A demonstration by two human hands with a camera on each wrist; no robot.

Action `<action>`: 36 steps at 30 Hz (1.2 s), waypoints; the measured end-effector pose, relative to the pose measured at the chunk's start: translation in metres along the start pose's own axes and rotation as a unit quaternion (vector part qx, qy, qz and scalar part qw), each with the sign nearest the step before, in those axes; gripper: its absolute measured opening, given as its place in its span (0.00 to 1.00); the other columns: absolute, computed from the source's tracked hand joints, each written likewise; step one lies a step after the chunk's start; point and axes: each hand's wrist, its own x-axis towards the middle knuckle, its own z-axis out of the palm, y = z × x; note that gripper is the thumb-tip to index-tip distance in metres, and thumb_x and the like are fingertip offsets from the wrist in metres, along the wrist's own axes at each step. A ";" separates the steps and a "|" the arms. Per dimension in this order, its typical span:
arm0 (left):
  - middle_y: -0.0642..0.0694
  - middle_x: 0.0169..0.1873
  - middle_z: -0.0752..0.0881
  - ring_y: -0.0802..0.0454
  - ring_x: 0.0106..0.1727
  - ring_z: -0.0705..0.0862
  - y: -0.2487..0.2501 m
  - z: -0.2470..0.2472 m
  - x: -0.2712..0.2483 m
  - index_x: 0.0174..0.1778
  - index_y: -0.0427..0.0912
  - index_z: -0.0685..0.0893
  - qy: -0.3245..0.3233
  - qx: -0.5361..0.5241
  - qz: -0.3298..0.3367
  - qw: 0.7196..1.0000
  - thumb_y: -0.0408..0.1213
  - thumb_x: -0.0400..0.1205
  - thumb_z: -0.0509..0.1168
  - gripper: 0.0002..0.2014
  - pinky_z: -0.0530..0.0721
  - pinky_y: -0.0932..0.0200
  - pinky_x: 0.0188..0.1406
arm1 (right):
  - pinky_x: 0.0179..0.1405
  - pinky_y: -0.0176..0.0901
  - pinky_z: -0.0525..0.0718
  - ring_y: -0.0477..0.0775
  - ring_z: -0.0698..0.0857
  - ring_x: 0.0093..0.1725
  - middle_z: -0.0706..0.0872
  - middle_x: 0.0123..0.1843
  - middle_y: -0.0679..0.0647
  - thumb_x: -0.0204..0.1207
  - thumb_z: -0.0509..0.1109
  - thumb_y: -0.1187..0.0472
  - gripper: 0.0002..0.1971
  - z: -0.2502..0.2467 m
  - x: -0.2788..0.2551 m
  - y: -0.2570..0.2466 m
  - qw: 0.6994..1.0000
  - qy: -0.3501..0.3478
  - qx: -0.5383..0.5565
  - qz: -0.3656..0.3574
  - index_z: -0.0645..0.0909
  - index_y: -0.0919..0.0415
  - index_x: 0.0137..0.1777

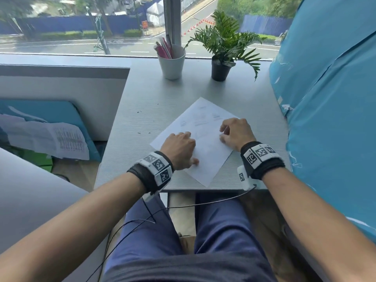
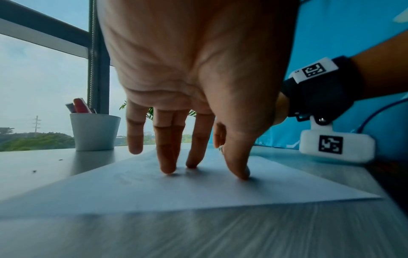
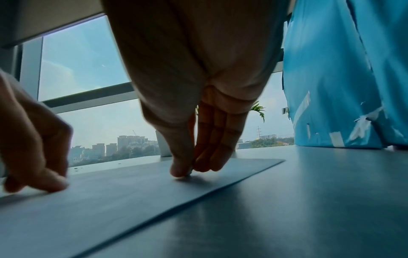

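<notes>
A white sheet of paper (image 1: 203, 121) lies flat and at a slant on the grey table (image 1: 142, 102). My left hand (image 1: 191, 148) rests on its left part. In the left wrist view the left hand (image 2: 205, 172) has nearly straight fingers, with the fingertips (image 2: 167, 170) and thumb pressing down on the paper (image 2: 143, 192). My right hand (image 1: 223, 133) sits at the sheet's right edge. The right wrist view shows the right hand (image 3: 193, 169) with thumb and fingers close together, their tips touching the paper (image 3: 99, 200). No part of the sheet is lifted.
A white cup of pens (image 1: 172, 64) and a small potted plant (image 1: 220, 70) stand at the back by the window. A large blue wrapped object (image 1: 325, 98) borders the table's right side and a grey partition (image 1: 61, 88) its left. Thin cables cross my lap.
</notes>
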 end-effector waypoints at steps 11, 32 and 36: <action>0.53 0.87 0.38 0.50 0.86 0.36 -0.044 0.006 0.051 0.87 0.60 0.44 -0.167 -0.126 0.034 0.977 0.70 0.60 0.77 0.65 0.37 0.34 0.83 | 0.48 0.42 0.86 0.56 0.87 0.43 0.90 0.41 0.55 0.67 0.75 0.66 0.04 0.000 0.019 -0.011 0.999 -0.037 0.005 -0.027 0.90 0.59 0.37; 0.55 0.86 0.47 0.44 0.84 0.50 -0.054 -0.008 0.057 0.86 0.65 0.51 -0.142 -0.046 0.021 0.989 0.71 0.64 0.74 0.57 0.56 0.37 0.80 | 0.46 0.35 0.82 0.49 0.85 0.40 0.83 0.35 0.47 0.66 0.80 0.63 0.02 -0.003 0.033 -0.010 0.999 -0.048 -0.003 -0.025 0.91 0.59 0.38; 0.51 0.86 0.35 0.47 0.86 0.36 -0.059 -0.001 0.057 0.85 0.67 0.43 -0.178 -0.090 -0.007 0.980 0.72 0.62 0.75 0.62 0.41 0.36 0.84 | 0.43 0.31 0.78 0.43 0.81 0.36 0.85 0.39 0.50 0.67 0.80 0.63 0.03 0.006 0.040 -0.032 0.995 -0.069 0.045 -0.065 0.92 0.61 0.40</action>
